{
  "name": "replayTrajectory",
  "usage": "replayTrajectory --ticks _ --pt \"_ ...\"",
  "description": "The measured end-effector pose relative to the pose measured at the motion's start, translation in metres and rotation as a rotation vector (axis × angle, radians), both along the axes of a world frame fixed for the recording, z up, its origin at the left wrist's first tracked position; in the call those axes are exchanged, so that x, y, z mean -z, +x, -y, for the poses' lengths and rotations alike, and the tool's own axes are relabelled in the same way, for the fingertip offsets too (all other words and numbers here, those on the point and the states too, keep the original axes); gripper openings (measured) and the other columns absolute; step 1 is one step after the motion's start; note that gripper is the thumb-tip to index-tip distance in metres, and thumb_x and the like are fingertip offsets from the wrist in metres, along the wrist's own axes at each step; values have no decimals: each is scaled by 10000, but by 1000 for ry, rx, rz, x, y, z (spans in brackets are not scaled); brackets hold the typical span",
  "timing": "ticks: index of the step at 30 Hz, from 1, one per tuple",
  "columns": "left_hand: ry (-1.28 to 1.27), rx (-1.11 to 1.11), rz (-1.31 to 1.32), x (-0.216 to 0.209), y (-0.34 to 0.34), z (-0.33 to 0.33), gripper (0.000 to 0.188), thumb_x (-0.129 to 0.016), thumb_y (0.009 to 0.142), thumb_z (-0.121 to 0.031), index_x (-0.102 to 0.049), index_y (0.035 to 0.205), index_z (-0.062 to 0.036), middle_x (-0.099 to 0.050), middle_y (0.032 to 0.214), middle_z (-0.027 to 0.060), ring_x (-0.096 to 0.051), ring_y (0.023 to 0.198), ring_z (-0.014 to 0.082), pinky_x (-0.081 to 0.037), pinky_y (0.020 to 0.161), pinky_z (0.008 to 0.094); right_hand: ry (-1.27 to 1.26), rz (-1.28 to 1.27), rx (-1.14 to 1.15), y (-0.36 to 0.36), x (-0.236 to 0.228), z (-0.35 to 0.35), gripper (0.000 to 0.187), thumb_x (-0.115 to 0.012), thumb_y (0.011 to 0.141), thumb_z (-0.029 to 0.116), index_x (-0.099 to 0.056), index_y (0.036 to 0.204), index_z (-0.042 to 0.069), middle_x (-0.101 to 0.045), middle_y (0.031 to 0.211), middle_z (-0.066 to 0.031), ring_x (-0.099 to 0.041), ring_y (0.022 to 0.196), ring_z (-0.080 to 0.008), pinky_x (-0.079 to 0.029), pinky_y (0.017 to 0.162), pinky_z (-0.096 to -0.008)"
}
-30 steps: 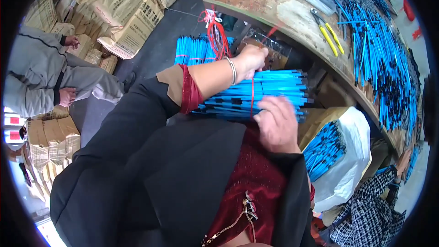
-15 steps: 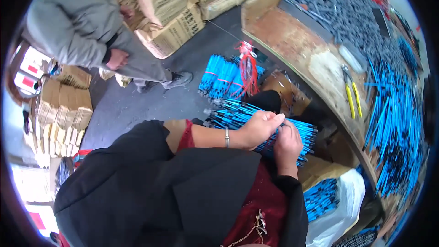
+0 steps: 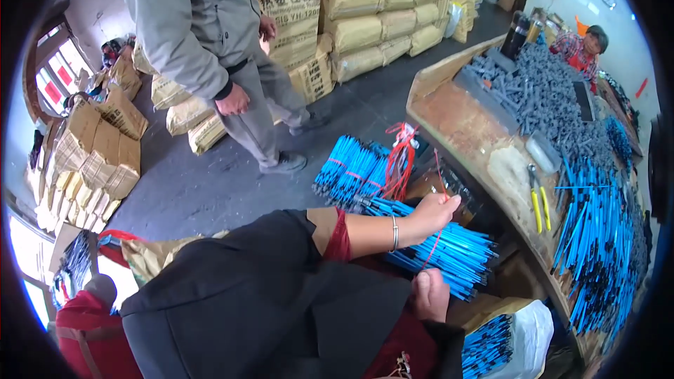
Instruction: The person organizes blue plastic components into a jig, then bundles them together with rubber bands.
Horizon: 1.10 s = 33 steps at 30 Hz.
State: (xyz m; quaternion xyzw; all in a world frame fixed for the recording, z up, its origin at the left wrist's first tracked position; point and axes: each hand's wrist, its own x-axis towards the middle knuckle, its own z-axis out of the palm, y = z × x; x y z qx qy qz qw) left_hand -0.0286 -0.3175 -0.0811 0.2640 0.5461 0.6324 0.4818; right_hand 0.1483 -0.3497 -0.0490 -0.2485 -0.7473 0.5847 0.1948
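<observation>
A thick bundle of blue rods with black ends (image 3: 460, 256) lies in front of me, across my lap. My left hand (image 3: 430, 216), with a metal bracelet at the wrist, is over the bundle, its thumb and fingers pinched on a red string (image 3: 441, 235). One end of the string sticks up past these fingers; the other part runs down across the rods toward my right hand (image 3: 430, 293). That hand is at the bundle's near side, its fingers curled in on the lower part of the string.
Tied blue bundles (image 3: 351, 168) and a hank of red strings (image 3: 402, 158) are beyond. On the right, a curved wooden bench (image 3: 467, 119) bears grey parts, yellow-handled pliers (image 3: 539, 200) and loose blue rods (image 3: 586, 224). A white sack (image 3: 530, 337) stands below. A person in grey (image 3: 210, 35) stands left.
My hands, close together over the bundle before, are now apart, with the red string drawn between them. The view has tilted up, and the person in grey has shifted right in it.
</observation>
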Motion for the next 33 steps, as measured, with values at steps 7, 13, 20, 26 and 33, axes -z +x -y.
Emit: replayTrajectory --ticks 7,13,20,26,33 --pt "-188 97 -16 37 15 -13 237 -498 863 -211 -537 698 -46 -441 552 48 -400 501 154 -316 457 346 -6 -446 641 -39 -19 -31 259 -388 940 194 -428 766 6 -422 601 -57 -450 525 -131 -364 475 -325" --pt "-155 169 312 19 21 -3 321 -502 911 -237 -456 618 -112 -369 509 -20 -310 449 84 -241 428 266 509 -157 835 -40 28 -55 290 -377 947 216 -445 770 -4 -433 565 -66 -426 508 -156 -348 471 -325" --pt "-52 61 156 -5 45 23 346 -536 889 -278 -500 593 -103 -414 501 -15 -367 458 79 -298 443 278 234 -90 796 -33 64 -87 293 -389 941 217 -457 774 -13 -437 561 -83 -411 494 -196 -349 475 -336" --pt "-27 94 -135 26 49 36 376 -523 903 -274 -485 589 -71 -389 542 -51 -356 541 39 -316 480 256 245 -85 800 -41 65 -97 268 -420 929 211 -476 790 -12 -451 563 -85 -443 504 -206 -356 480 -346" --pt "159 148 -198 24 26 37 385 -482 930 -256 -469 611 -41 -380 581 -58 -338 593 29 -323 521 241 653 41 516 13 -23 -41 227 -437 902 178 -504 803 -15 -534 615 -90 -531 566 -195 -407 525 -351"
